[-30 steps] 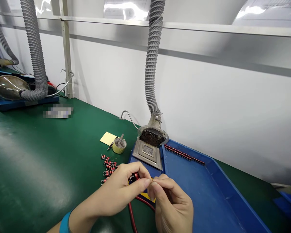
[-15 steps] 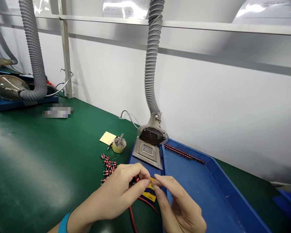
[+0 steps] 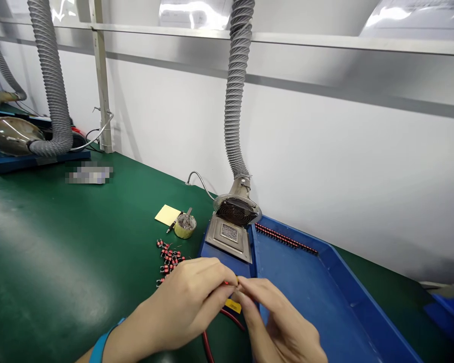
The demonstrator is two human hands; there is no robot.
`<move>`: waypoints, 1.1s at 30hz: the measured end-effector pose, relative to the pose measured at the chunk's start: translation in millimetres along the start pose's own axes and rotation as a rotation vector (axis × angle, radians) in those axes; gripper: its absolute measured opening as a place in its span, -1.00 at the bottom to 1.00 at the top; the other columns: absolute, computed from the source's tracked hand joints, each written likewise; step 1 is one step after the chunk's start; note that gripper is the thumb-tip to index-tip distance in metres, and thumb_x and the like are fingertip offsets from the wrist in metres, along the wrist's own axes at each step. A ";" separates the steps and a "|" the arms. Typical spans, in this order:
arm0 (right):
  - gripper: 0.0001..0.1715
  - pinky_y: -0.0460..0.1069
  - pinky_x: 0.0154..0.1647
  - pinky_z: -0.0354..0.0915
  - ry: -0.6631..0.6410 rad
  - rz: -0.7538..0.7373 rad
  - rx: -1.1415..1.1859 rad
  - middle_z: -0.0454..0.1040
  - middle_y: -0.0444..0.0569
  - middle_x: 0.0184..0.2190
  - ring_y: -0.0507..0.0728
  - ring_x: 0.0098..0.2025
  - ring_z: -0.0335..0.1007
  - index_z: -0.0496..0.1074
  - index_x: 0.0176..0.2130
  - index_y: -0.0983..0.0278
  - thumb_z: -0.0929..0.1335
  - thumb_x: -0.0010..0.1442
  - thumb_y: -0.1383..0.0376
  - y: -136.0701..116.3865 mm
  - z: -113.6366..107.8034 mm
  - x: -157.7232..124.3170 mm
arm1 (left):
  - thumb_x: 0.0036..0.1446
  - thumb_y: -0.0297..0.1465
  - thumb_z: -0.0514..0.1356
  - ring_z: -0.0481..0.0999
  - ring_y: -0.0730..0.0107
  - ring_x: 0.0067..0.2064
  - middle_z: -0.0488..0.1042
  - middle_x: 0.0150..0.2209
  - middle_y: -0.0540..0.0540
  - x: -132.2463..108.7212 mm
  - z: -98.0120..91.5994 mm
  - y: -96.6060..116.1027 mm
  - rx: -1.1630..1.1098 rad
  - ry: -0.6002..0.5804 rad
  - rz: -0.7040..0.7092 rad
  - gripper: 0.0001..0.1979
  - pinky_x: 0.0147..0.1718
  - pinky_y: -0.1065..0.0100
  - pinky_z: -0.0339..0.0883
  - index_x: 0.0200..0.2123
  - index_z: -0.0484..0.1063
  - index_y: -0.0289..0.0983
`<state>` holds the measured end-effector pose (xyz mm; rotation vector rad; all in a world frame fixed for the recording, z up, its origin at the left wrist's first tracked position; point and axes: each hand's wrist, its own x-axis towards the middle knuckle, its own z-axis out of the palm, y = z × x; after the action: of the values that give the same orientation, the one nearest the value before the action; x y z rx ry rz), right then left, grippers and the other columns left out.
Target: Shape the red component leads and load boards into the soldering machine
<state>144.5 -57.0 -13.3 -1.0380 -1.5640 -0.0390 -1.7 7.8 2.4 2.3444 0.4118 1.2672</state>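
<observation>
My left hand (image 3: 191, 297) is curled, its thumb and fingers pinching a small red-and-black coil component (image 3: 226, 283) of which only a sliver shows. My right hand (image 3: 283, 322) meets it from the right, fingertips pinched against the same part at the front edge of the solder pot. A loose pile of the same small red-and-black coils (image 3: 169, 259) lies on the green mat just left of my left hand. A row of finished coils (image 3: 285, 238) lines the far wall of the blue tray (image 3: 325, 307).
A square metal solder pot (image 3: 229, 237) sits under a grey fume hose with fan inlet (image 3: 236, 209). A small yellow flux cup (image 3: 185, 225) and yellow notepad (image 3: 167, 214) lie behind the pile. Red cables (image 3: 206, 345) run below my hands. Another hose and hood (image 3: 11, 135) are at far left.
My hands have closed together; the right fingertips now pinch at the component, which is more hidden. The view shifted slightly.
</observation>
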 end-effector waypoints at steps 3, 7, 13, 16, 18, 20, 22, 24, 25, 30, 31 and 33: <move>-0.83 -0.08 -0.36 0.25 0.056 0.130 -0.041 0.45 -0.12 -0.48 0.03 -0.45 0.35 0.45 -0.35 0.21 0.31 0.25 0.42 -3.9 6.0 -1.1 | 0.39 -0.46 -0.11 0.31 0.45 -0.47 0.40 -0.47 -0.01 -0.3 3.2 -1.3 0.138 0.006 0.089 -0.70 -0.45 0.44 0.20 -0.32 0.36 -0.32; -0.53 -0.08 -0.57 0.16 -0.119 0.571 0.475 0.22 -0.17 -0.69 0.01 -0.62 0.15 0.25 -0.56 0.24 0.21 0.36 0.17 -0.9 4.8 -0.4 | 0.38 -0.48 -0.15 0.22 0.41 -0.52 0.35 -0.54 -0.02 -1.0 7.6 -2.3 0.278 0.027 0.186 -0.62 -0.53 0.38 0.11 -0.40 0.37 -0.32; -0.87 -0.07 -0.36 0.30 0.034 0.194 0.289 0.47 -0.15 -0.48 0.05 -0.41 0.39 0.49 -0.28 0.17 0.35 0.24 0.40 2.5 -1.6 2.1 | 0.33 -0.52 0.02 0.38 0.53 -0.38 0.44 -0.39 0.04 -3.8 -2.3 5.1 -0.124 -0.017 -0.072 -0.84 -0.33 0.54 0.25 -0.29 0.35 -0.27; -0.64 -0.05 -0.28 0.31 0.071 -0.013 0.066 0.51 -0.14 -0.40 0.07 -0.34 0.42 0.50 -0.18 0.14 0.35 0.15 0.57 -4.4 2.9 1.4 | 0.32 -0.52 0.03 0.41 0.53 -0.37 0.46 -0.37 0.04 -3.3 -3.5 5.4 -0.178 -0.042 -0.106 -0.85 -0.33 0.56 0.25 -0.29 0.36 -0.26; -0.77 -0.07 -0.33 0.28 0.086 0.061 0.011 0.46 -0.14 -0.47 0.05 -0.40 0.38 0.48 -0.31 0.18 0.32 0.20 0.50 -7.7 5.3 0.3 | 0.35 -0.49 -0.02 0.38 0.49 -0.40 0.45 -0.40 0.00 -2.2 -0.2 3.4 -0.071 -0.040 -0.026 -0.80 -0.39 0.50 0.24 -0.29 0.36 -0.29; -0.73 -0.08 -0.45 0.23 0.001 0.299 0.128 0.37 -0.15 -0.58 0.02 -0.52 0.30 0.39 -0.46 0.23 0.29 0.29 0.34 -7.4 5.1 -0.6 | 0.37 -0.48 -0.09 0.31 0.44 -0.46 0.41 -0.47 -0.02 -1.4 4.6 1.0 0.103 -0.033 0.084 -0.71 -0.47 0.43 0.19 -0.34 0.36 -0.31; -0.55 -0.08 -0.54 0.20 -0.112 0.537 0.387 0.27 -0.17 -0.69 0.01 -0.62 0.21 0.29 -0.57 0.24 0.25 0.34 0.19 -3.9 2.4 -0.7 | 0.37 -0.49 -0.14 0.25 0.42 -0.51 0.36 -0.52 -0.03 -1.3 8.3 -0.4 0.221 -0.016 0.160 -0.64 -0.51 0.39 0.14 -0.41 0.34 -0.31; -0.48 -0.07 -0.54 0.24 -0.131 0.609 0.584 0.25 -0.16 -0.73 0.02 -0.64 0.20 0.26 -0.61 0.24 0.23 0.35 0.14 0.0 -1.5 -0.1 | 0.37 -0.49 -0.13 0.25 0.43 -0.51 0.37 -0.52 -0.02 -2.0 8.9 0.1 0.195 0.024 0.152 -0.66 -0.50 0.40 0.14 -0.40 0.34 -0.30; -0.50 -0.07 -0.51 0.27 -0.089 0.573 0.591 0.30 -0.14 -0.71 0.03 -0.62 0.24 0.32 -0.59 0.25 0.24 0.34 0.16 1.3 -3.3 0.4 | 0.37 -0.48 -0.10 0.28 0.44 -0.49 0.39 -0.49 -0.01 -2.5 7.9 1.1 0.133 0.035 0.118 -0.70 -0.48 0.42 0.17 -0.37 0.34 -0.30; -0.71 -0.06 -0.30 0.36 0.039 0.147 0.242 0.56 -0.10 -0.39 0.09 -0.34 0.47 0.55 -0.19 0.13 0.39 0.16 0.48 -2.2 -4.1 2.7 | 0.33 -0.50 0.03 0.43 0.50 -0.33 0.48 -0.35 0.04 -4.2 -1.1 6.8 -0.188 -0.025 -0.151 -0.85 -0.29 0.51 0.27 -0.29 0.37 -0.24; -0.64 -0.05 -0.29 0.36 0.037 0.083 0.201 0.56 -0.10 -0.38 0.10 -0.32 0.47 0.55 -0.17 0.12 0.38 0.14 0.53 -3.8 -2.5 2.7 | 0.33 -0.49 0.04 0.44 0.50 -0.32 0.48 -0.35 0.04 -4.1 -1.7 7.1 -0.205 -0.036 -0.177 -0.85 -0.28 0.52 0.27 -0.28 0.37 -0.24; -0.66 -0.04 -0.29 0.34 0.072 0.028 0.129 0.55 -0.08 -0.37 0.12 -0.30 0.46 0.54 -0.22 0.15 0.36 0.14 0.55 -6.5 1.2 2.2 | 0.34 -0.48 0.03 0.43 0.49 -0.34 0.47 -0.37 0.03 -3.6 -0.3 6.2 -0.176 -0.040 -0.153 -0.84 -0.32 0.51 0.27 -0.29 0.38 -0.26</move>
<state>139.8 -59.0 -8.6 -0.9471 -1.4673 0.0428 -3.6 0.8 3.2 2.1444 0.4389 1.1355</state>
